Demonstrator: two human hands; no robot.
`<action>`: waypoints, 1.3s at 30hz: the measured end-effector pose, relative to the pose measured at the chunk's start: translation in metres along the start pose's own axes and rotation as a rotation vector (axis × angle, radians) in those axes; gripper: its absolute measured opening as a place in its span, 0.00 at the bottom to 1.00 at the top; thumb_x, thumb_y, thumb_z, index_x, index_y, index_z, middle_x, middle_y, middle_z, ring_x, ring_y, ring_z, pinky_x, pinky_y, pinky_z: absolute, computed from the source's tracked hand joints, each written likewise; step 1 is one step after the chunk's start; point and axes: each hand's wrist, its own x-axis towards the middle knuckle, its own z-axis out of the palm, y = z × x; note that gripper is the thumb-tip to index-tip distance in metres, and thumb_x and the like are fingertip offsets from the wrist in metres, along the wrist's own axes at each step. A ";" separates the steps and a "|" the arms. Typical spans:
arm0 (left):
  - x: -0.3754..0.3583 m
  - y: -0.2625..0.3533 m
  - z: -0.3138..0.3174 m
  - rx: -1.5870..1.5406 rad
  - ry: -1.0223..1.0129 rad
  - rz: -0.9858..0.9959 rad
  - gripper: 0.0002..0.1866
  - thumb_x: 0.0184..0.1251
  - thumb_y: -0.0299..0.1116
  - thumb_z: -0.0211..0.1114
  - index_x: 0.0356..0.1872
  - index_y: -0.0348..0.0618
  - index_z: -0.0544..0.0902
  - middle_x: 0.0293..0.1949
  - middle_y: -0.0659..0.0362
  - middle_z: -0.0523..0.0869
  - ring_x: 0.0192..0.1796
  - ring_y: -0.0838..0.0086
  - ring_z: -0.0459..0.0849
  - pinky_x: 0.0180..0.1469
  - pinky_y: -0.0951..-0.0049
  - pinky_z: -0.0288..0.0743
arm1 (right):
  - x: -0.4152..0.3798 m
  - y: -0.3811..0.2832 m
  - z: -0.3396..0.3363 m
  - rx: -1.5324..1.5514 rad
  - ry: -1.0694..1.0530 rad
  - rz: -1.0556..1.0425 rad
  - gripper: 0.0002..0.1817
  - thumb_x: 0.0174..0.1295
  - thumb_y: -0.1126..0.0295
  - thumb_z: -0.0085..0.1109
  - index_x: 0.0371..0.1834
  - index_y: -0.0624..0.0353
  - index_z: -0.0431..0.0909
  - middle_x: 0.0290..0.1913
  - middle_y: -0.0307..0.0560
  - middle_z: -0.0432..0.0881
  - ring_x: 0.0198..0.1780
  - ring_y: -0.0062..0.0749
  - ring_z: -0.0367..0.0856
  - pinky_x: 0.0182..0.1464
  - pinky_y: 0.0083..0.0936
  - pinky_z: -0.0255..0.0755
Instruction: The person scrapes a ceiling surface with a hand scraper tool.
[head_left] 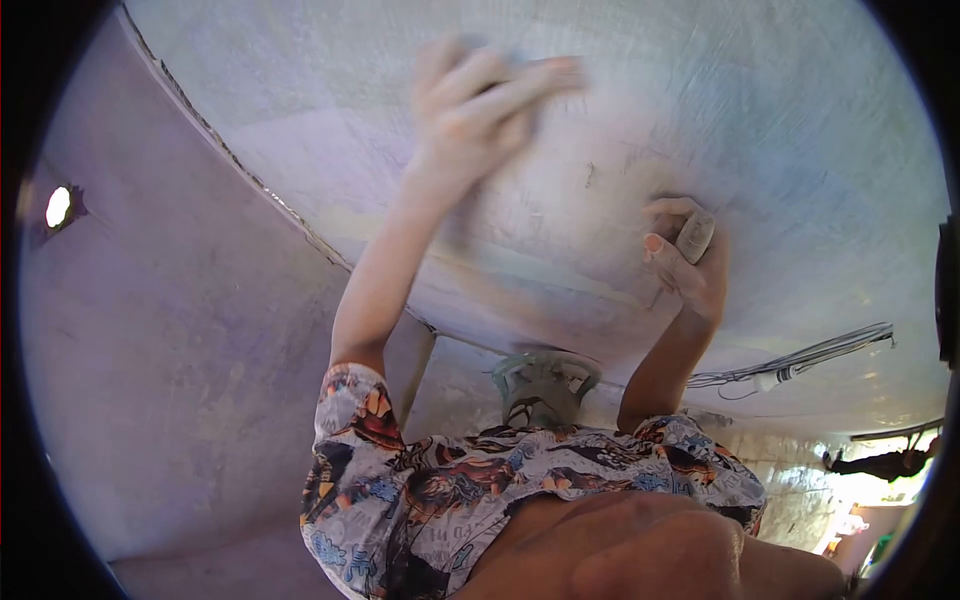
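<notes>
Blurred by motion, my left hand (478,112) is raised in front of a pale grey plastered surface (590,235). Its fingers are bent together and the foremost ones point right; whatever they hold is lost in the blur. Lower and to the right, my right hand (700,278) is close to the same surface. Its thumb and curled fingers close around a small grey, rounded piece (695,237). A small dark mark (590,176) shows on the surface between the hands.
A translucent greenish plastic stool-like thing (545,385) shows beyond my patterned shirt. Loose wires (820,352) with a white fitting (770,380) run along the right. A lit bulb (59,207) is on the left wall (190,330). A dark-clothed person (885,465) appears at the bright opening.
</notes>
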 end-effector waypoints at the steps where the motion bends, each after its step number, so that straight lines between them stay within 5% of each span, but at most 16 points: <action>1: -0.019 -0.013 -0.013 0.054 0.001 -0.028 0.23 0.42 0.20 0.71 0.43 0.55 0.92 0.20 0.73 0.75 0.26 0.77 0.65 0.33 0.75 0.61 | 0.001 -0.002 0.001 -0.042 -0.015 0.012 0.15 0.57 0.77 0.70 0.47 0.65 0.81 0.25 0.36 0.80 0.16 0.09 0.66 0.15 0.13 0.53; 5: -0.032 -0.028 -0.015 0.095 0.074 -0.125 0.22 0.40 0.19 0.73 0.42 0.52 0.92 0.19 0.73 0.77 0.24 0.78 0.67 0.32 0.77 0.60 | 0.009 0.000 0.001 -0.139 -0.069 0.002 0.15 0.57 0.77 0.70 0.48 0.65 0.81 0.24 0.35 0.79 0.16 0.09 0.66 0.15 0.12 0.53; 12: 0.050 0.019 0.027 -0.182 0.111 0.099 0.19 0.41 0.21 0.76 0.39 0.49 0.92 0.20 0.72 0.79 0.24 0.78 0.68 0.33 0.78 0.61 | -0.001 -0.003 -0.012 -0.084 0.036 0.013 0.15 0.57 0.77 0.70 0.48 0.65 0.81 0.24 0.34 0.78 0.16 0.09 0.66 0.16 0.13 0.54; 16: -0.034 -0.016 -0.009 -0.012 0.090 -0.189 0.18 0.44 0.19 0.68 0.36 0.53 0.93 0.23 0.72 0.82 0.25 0.78 0.67 0.32 0.75 0.60 | 0.005 -0.004 -0.012 -0.154 -0.002 -0.028 0.15 0.57 0.77 0.70 0.48 0.65 0.81 0.24 0.33 0.77 0.16 0.09 0.65 0.17 0.13 0.53; 21: 0.025 0.001 0.019 -0.105 0.076 -0.071 0.21 0.42 0.20 0.74 0.42 0.51 0.92 0.18 0.70 0.77 0.23 0.78 0.67 0.31 0.76 0.60 | 0.008 -0.001 -0.008 -0.218 0.003 -0.013 0.15 0.57 0.76 0.70 0.48 0.64 0.80 0.23 0.31 0.76 0.16 0.09 0.65 0.17 0.13 0.52; 23: 0.067 0.039 0.034 -0.091 -0.172 -0.113 0.30 0.72 0.39 0.56 0.74 0.49 0.65 0.74 0.45 0.63 0.77 0.47 0.54 0.77 0.53 0.45 | 0.002 -0.002 -0.015 -0.187 0.052 0.023 0.14 0.58 0.75 0.70 0.47 0.63 0.81 0.22 0.30 0.75 0.16 0.09 0.64 0.17 0.14 0.53; 24: 0.068 0.037 0.036 -0.080 -0.178 -0.111 0.30 0.72 0.39 0.56 0.74 0.49 0.65 0.74 0.45 0.63 0.77 0.47 0.54 0.77 0.53 0.45 | 0.002 -0.002 -0.016 -0.179 0.043 0.021 0.14 0.58 0.75 0.70 0.47 0.63 0.81 0.22 0.30 0.75 0.16 0.09 0.64 0.17 0.14 0.53; 26: 0.062 0.028 0.044 -0.175 0.043 0.093 0.23 0.41 0.21 0.73 0.44 0.51 0.92 0.18 0.71 0.77 0.23 0.78 0.67 0.31 0.77 0.61 | 0.001 -0.002 -0.016 -0.181 0.076 0.028 0.14 0.58 0.74 0.70 0.46 0.62 0.81 0.21 0.29 0.74 0.17 0.09 0.64 0.17 0.14 0.53; 29: 0.003 0.003 0.004 -0.069 -0.039 -0.026 0.22 0.42 0.16 0.63 0.36 0.53 0.93 0.23 0.70 0.82 0.25 0.78 0.70 0.33 0.77 0.64 | 0.005 -0.005 -0.012 -0.232 0.045 0.023 0.14 0.58 0.74 0.71 0.46 0.62 0.81 0.22 0.29 0.74 0.17 0.09 0.64 0.18 0.14 0.53; 34: -0.006 -0.006 -0.005 0.032 0.007 -0.248 0.19 0.44 0.17 0.66 0.37 0.52 0.93 0.22 0.71 0.83 0.24 0.78 0.70 0.34 0.77 0.63 | 0.009 0.003 -0.012 -0.280 0.004 -0.026 0.14 0.58 0.73 0.71 0.46 0.62 0.81 0.22 0.29 0.74 0.18 0.09 0.63 0.20 0.13 0.54; 36: 0.031 0.009 0.025 -0.183 0.080 -0.134 0.20 0.43 0.20 0.75 0.41 0.51 0.92 0.21 0.68 0.79 0.25 0.76 0.68 0.31 0.75 0.64 | 0.013 0.002 -0.009 -0.280 -0.008 -0.038 0.14 0.57 0.73 0.71 0.46 0.61 0.82 0.23 0.28 0.74 0.19 0.09 0.62 0.21 0.13 0.54; 39: 0.050 0.025 0.042 -0.222 0.116 -0.004 0.20 0.43 0.20 0.75 0.41 0.50 0.92 0.22 0.68 0.79 0.25 0.76 0.68 0.31 0.75 0.64 | 0.007 0.003 -0.009 -0.184 0.071 0.018 0.13 0.57 0.73 0.72 0.45 0.60 0.82 0.22 0.28 0.72 0.19 0.09 0.62 0.21 0.14 0.53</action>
